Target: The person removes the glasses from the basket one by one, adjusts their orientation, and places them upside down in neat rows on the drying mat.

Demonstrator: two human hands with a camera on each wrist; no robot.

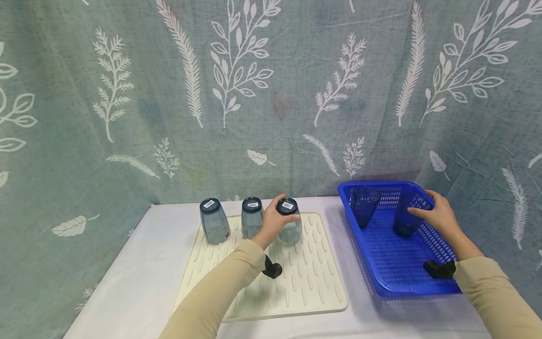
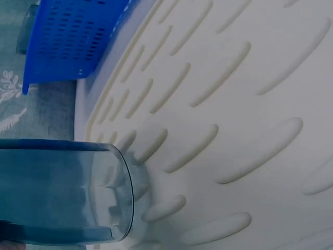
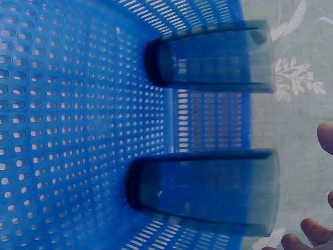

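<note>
Where the left hand [image 1: 273, 223] reaches over the cream ribbed drying mat [image 1: 296, 282], its thumb and fingers stand apart, spanning the base of a blue-grey tinted glass tumbler [image 1: 290, 230]; whether the pads grip it cannot be told.

Said tumbler: inverted, rim down, base up with a white barcode label, long axis near vertical; at the mat's rear edge, right of its middle.

Right hand [image 1: 440, 216]: thumb and fingers spread wide, beside the rim of an upright tumbler [image 1: 407, 219] of the same tinted glass; in the right wrist view the visible fingertips are clear of it. This tumbler: mouth up, long axis near vertical; inside the blue perforated plastic basket [image 1: 394, 259], near its rear right corner.

Also in basket: 1 matching tumbler [image 1: 365, 207], mouth up, near the rear left corner.

Also on mat: 2 inverted, labelled tumblers, bases up; 1 tumbler at the rear left corner [image 1: 215, 223], 1 tumbler midway along the rear edge [image 1: 252, 223], just beside the left hand.

Support: white cloth-covered table [image 1: 127, 263], basket right of mat. Backdrop: grey-green fabric curtain [image 1: 296, 70] with white leaf motifs.
</note>
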